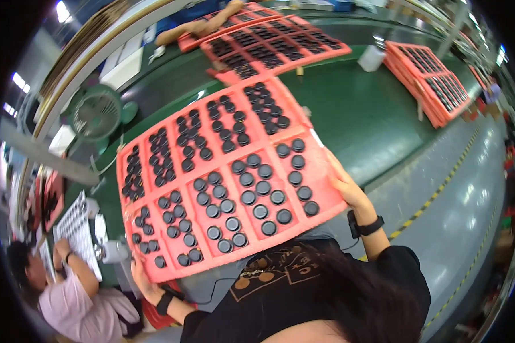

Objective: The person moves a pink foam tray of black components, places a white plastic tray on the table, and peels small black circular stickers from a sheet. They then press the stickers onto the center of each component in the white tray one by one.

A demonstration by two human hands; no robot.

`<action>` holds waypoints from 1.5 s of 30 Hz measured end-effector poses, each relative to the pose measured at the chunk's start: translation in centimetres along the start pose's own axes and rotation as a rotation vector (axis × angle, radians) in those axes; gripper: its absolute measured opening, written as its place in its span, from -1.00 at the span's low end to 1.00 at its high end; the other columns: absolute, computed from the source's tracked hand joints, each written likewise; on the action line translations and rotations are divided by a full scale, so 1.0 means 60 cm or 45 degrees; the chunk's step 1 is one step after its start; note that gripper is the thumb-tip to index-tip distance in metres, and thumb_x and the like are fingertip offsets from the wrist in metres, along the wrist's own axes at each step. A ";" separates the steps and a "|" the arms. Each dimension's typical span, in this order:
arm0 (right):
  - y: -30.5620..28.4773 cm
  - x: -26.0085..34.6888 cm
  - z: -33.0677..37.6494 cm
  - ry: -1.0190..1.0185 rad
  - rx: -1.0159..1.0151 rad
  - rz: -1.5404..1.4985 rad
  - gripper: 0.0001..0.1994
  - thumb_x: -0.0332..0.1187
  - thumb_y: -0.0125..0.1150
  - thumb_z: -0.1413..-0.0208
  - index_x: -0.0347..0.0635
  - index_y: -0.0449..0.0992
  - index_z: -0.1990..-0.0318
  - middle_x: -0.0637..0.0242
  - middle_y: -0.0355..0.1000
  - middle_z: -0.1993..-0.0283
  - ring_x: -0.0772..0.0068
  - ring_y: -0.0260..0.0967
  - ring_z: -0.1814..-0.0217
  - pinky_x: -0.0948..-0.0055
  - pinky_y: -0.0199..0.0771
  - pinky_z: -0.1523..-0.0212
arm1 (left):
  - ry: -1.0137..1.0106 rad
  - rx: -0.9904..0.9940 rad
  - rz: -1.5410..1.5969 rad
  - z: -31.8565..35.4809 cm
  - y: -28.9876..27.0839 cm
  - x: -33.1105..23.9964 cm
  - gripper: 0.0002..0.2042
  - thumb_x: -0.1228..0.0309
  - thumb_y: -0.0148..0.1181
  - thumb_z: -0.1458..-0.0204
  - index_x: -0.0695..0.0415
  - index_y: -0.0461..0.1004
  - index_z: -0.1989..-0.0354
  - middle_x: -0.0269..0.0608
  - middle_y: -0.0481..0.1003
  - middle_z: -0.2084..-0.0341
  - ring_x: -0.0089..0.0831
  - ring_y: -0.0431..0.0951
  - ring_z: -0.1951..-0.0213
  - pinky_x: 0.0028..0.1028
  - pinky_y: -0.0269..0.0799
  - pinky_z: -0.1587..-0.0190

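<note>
Seen from the head camera, a large red tray (320,171) is held up over the green conveyor belt (360,120), tilted, its far end toward the belt. The left hand (145,280) grips the tray's near left corner, fingers curled round the edge; the right hand (346,186) clasps the right edge, thumb side against the rim. Each wrist wears a black band. The tray is split into rectangular compartments, and each holds rows of round black caps (252,197), lying flat and close together.

Farther along the belt lie more red trays (280,43) of the same kind, filled with black parts, and another person's arm (203,26) rests on one. A stack of red trays (435,86) sits at the belt's right edge. A green fan (95,112) stands to the left. At lower left, a seated person (77,297) bends over a white tray (77,231).
</note>
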State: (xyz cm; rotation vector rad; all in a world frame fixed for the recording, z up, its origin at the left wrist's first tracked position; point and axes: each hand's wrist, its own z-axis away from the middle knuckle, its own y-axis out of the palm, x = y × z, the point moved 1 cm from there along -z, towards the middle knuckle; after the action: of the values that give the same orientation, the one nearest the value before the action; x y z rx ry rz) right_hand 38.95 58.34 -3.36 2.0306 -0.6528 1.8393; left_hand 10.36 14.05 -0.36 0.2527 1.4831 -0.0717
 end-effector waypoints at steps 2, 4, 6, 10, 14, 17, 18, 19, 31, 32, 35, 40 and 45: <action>-0.003 -0.006 -0.002 -0.027 0.032 0.025 -0.39 -0.20 -0.07 -0.07 -0.29 -0.11 -0.21 0.23 -0.31 -0.32 0.37 -0.45 -0.36 0.42 -0.43 -0.26 | 0.038 -0.076 -0.016 0.001 0.015 -0.001 -0.80 0.34 -0.08 -0.09 0.10 0.21 0.55 -0.41 0.25 0.49 -0.63 0.26 0.35 -0.57 0.20 0.19; -0.002 -0.019 -0.009 -0.024 -0.046 -0.021 -0.40 -0.29 -0.04 -0.04 -0.32 -0.09 -0.20 0.16 -0.26 -0.30 0.33 -0.41 -0.35 0.43 -0.41 -0.26 | 0.021 -0.046 0.004 -0.004 0.014 0.000 -0.80 0.34 -0.09 -0.09 0.09 0.21 0.56 -0.42 0.24 0.50 -0.64 0.25 0.36 -0.60 0.19 0.21; 0.005 -0.024 -0.010 -0.026 -0.014 -0.061 -0.39 -0.28 -0.03 -0.04 -0.32 -0.09 -0.20 0.16 -0.25 -0.30 0.34 -0.40 -0.35 0.43 -0.41 -0.26 | 0.049 -0.080 -0.007 -0.007 0.010 0.003 -0.80 0.34 -0.10 -0.10 0.09 0.21 0.56 -0.42 0.24 0.50 -0.64 0.25 0.37 -0.60 0.19 0.22; 0.003 -0.016 -0.008 0.021 -0.029 -0.206 -0.37 -0.27 0.00 -0.01 -0.32 -0.08 -0.20 0.16 -0.25 -0.30 0.34 -0.40 -0.35 0.41 -0.40 -0.26 | 0.109 -0.062 -0.043 -0.005 0.011 0.000 -0.80 0.35 -0.11 -0.10 0.08 0.21 0.57 -0.43 0.24 0.50 -0.64 0.25 0.38 -0.62 0.18 0.23; -0.001 -0.010 -0.015 0.136 -0.040 -0.412 -0.37 -0.29 0.00 -0.01 -0.31 -0.09 -0.20 0.18 -0.25 -0.30 0.36 -0.38 -0.35 0.41 -0.34 -0.25 | 0.122 -0.042 -0.052 -0.003 0.022 -0.004 -0.80 0.37 -0.11 -0.09 0.10 0.20 0.58 -0.42 0.24 0.49 -0.64 0.23 0.37 -0.63 0.14 0.22; -0.002 0.003 -0.019 0.201 -0.042 -0.481 -0.36 -0.31 0.00 -0.02 -0.30 -0.13 -0.21 0.22 -0.25 -0.30 0.41 -0.34 -0.34 0.43 -0.24 -0.24 | 0.050 -0.055 0.007 -0.002 0.026 -0.011 -0.80 0.39 -0.10 -0.07 0.13 0.21 0.59 -0.41 0.23 0.50 -0.63 0.21 0.37 -0.64 0.09 0.21; 0.000 0.010 -0.022 0.142 -0.031 -0.371 -0.36 -0.32 0.01 0.00 -0.32 -0.10 -0.20 0.20 -0.25 -0.31 0.39 -0.36 -0.34 0.42 -0.27 -0.24 | 0.075 -0.034 -0.039 -0.001 0.023 -0.013 -0.80 0.38 -0.10 -0.07 0.12 0.19 0.59 -0.41 0.23 0.49 -0.63 0.22 0.34 -0.62 0.10 0.19; -0.001 0.016 -0.026 0.080 -0.025 -0.258 -0.36 -0.33 0.03 0.03 -0.33 -0.08 -0.19 0.19 -0.26 -0.31 0.37 -0.39 -0.35 0.41 -0.30 -0.25 | 0.101 -0.006 -0.082 -0.003 0.021 -0.013 -0.79 0.38 -0.11 -0.08 0.11 0.18 0.59 -0.41 0.24 0.48 -0.63 0.23 0.32 -0.60 0.10 0.16; -0.012 0.078 -0.058 0.030 0.121 -0.403 -0.33 -0.29 0.07 0.06 -0.44 -0.06 -0.16 0.10 -0.07 -0.24 0.30 -0.13 -0.28 0.39 -0.15 -0.22 | 0.222 -0.062 -0.203 -0.010 0.008 -0.054 -0.80 0.38 -0.09 -0.06 0.17 0.21 0.57 -0.36 0.25 0.50 -0.53 0.26 0.27 -0.53 0.04 0.01; -0.010 0.081 -0.060 0.036 0.108 -0.551 -0.31 -0.25 0.08 0.06 -0.45 -0.06 -0.16 0.09 -0.05 -0.23 0.30 -0.09 -0.27 0.39 -0.14 -0.22 | 0.215 -0.071 -0.214 -0.014 0.005 -0.055 -0.81 0.39 -0.09 -0.06 0.18 0.23 0.56 -0.35 0.25 0.50 -0.52 0.27 0.26 -0.51 0.04 -0.01; -0.013 0.075 -0.070 0.133 0.115 -0.740 -0.37 -0.31 0.02 0.03 -0.44 -0.04 -0.15 0.10 0.00 -0.21 0.31 -0.04 -0.24 0.40 -0.09 -0.20 | 0.155 0.088 0.197 -0.034 -0.009 -0.050 -0.86 0.43 -0.07 -0.05 0.21 0.28 0.49 -0.30 0.28 0.51 -0.48 0.30 0.28 -0.46 0.12 0.01; -0.038 0.052 -0.098 0.366 0.147 -0.702 -0.49 -0.39 -0.08 -0.03 -0.42 0.02 -0.13 0.10 0.08 -0.16 0.33 0.04 -0.19 0.41 0.01 -0.17 | -0.123 0.212 0.415 -0.066 -0.034 -0.049 -0.92 0.48 -0.09 -0.05 0.19 0.32 0.42 -0.33 0.34 0.50 -0.53 0.32 0.36 -0.51 0.22 0.12; -0.039 0.047 -0.124 0.595 0.125 -0.606 -0.59 -0.40 -0.10 -0.07 -0.39 0.12 -0.07 0.16 0.19 -0.08 0.38 0.16 -0.10 0.45 0.14 -0.08 | -0.196 0.284 -0.053 -0.069 0.027 -0.061 -0.83 0.38 -0.06 -0.05 0.19 0.34 0.50 -0.36 0.37 0.52 -0.58 0.35 0.40 -0.62 0.25 0.28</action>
State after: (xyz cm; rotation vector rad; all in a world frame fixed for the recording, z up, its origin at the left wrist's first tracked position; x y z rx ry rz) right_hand 34.11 63.93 0.47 1.5364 0.0484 1.9556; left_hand 6.33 16.13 3.17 0.3886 1.3276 -0.2851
